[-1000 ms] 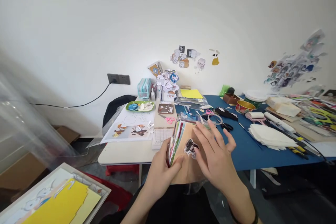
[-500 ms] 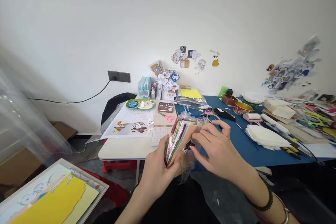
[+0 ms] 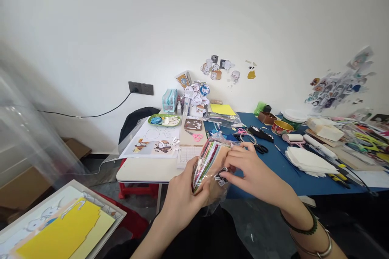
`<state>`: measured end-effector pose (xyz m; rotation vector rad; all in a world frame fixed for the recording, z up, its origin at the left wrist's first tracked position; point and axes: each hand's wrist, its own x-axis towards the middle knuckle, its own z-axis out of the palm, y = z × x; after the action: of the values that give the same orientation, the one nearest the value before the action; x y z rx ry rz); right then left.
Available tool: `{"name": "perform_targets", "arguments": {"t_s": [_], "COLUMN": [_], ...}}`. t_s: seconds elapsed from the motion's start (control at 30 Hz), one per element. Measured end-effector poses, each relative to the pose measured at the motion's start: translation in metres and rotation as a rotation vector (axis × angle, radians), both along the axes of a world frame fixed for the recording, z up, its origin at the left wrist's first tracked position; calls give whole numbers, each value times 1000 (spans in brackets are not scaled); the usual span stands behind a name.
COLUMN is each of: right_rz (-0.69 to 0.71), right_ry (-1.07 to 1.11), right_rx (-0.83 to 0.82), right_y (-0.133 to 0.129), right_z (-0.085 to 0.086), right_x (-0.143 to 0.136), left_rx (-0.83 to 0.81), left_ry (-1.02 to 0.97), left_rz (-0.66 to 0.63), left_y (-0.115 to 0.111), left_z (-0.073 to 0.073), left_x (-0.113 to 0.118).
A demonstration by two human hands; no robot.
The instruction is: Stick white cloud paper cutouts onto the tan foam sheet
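My left hand [image 3: 186, 194] grips a clear plastic bag of felt sheets [image 3: 209, 162] from its left side, with the thumb across the front. Folded sheets in red, white, green and peach show through the plastic, and the bag tilts over my lap. At its right edge, my right hand [image 3: 246, 170] is closed on the bag, its fingers curled over the plastic. The thumb of that hand presses by a small black-and-white cut-out [image 3: 221, 177] on the peach front; whether it lies inside or outside the plastic, I cannot tell.
Pink-handled scissors [image 3: 196, 136] and a green tray [image 3: 164, 120] lie behind the bag on the white table [image 3: 139, 172]. On the blue mat [image 3: 267, 170] are black-handled scissors [image 3: 261, 149] and a white cloth stack [image 3: 308, 160]. A box with yellow sheets [image 3: 67, 226] stands lower left.
My right fingers have drawn in and curled closer at the bag's right edge. The black-and-white cut-out sits at a slightly different angle. The view has shifted a little.
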<state>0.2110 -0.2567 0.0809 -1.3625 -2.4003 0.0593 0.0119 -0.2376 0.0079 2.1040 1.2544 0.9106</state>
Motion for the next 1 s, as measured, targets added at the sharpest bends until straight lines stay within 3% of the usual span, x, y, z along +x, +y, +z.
{"name": "perform_targets", "arguments": {"t_s": [0.13,0.3,0.43,0.7,0.83,0.9,1.0], "right_rz": [25,73,22,-79,-50,-18,20], "right_ry": [58,20,-22,-31,1,10,27], "right_rx": [-81,-195,-184,-101,-110,-124,-142], "right_y": [4,8,6,1,-4,-10,-20], "right_z": [2,2,-4,-13,-14,-12,-3], "right_x": [5,0,-11,-21,-23,-22,-18], "left_rx": [-97,-365,-367,-208,-205,-244,-432], "left_ry": [-126,-431,-556,-430,-434,-505,-696], "left_rz": [-104,-255,-211,-113,-56,-20,-17], "left_y": [4,18,31,31,35,40,48], "left_z": [1,1,4,2,-3,-5,-3], "left_x": [0,14,28,24,19,15,5]}}
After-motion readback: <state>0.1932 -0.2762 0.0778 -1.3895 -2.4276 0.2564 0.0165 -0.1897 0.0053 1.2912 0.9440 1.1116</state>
